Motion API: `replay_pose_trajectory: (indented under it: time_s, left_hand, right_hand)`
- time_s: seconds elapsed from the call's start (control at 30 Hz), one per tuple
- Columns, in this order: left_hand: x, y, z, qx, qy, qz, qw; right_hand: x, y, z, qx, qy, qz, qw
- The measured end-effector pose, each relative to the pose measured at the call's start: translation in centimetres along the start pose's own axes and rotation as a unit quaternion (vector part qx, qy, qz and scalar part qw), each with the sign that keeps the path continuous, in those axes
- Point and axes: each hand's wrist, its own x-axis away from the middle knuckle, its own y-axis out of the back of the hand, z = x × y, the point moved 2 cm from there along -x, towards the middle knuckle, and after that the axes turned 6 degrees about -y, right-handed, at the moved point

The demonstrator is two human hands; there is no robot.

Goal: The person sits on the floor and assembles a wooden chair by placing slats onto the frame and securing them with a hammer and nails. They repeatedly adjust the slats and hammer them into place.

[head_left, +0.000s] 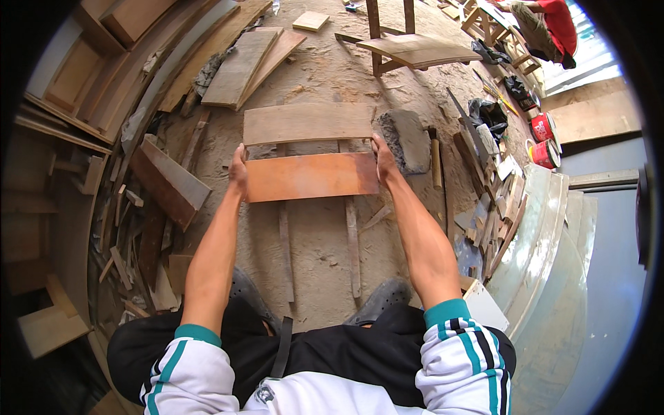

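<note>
An orange-stained wooden board (311, 176), darker at its right end, spans the space between my two hands. My left hand (238, 170) is closed round its left end and my right hand (384, 159) round its right end. Just beyond it lies a paler, unstained board (308, 123), close to my fingertips. Two narrow wooden strips (352, 242) run under the boards toward my feet. How my fingers sit beneath the stained board is hidden.
Wood planks (256, 62) and a brown-edged board (169, 181) lie to the left. A stone slab (406, 140), wood scraps (508, 207) and red cans (543, 153) are on the right. Farther off stands an unfinished wooden chair (415, 50); a person in red (557, 28) is at the far right.
</note>
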Motion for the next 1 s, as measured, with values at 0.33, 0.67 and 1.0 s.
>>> replay_pose_trajectory:
  time_s: [0.33,0.67,1.0]
  left_hand:
    - [1.7,1.5,-1.8,-0.094,0.040,-0.137,0.985]
    - [2.7,2.7,0.6,-0.058,0.065,-0.074,0.994]
    - [3.2,2.5,-0.1,-0.047,0.073,-0.068,0.994]
  right_hand:
    - [-0.2,1.9,-2.2,-0.029,-0.053,-0.106,0.993]
    - [0.4,1.8,-4.2,-0.012,-0.061,-0.060,0.996]
    - [0.8,0.7,-4.2,-0.050,-0.070,-0.032,0.996]
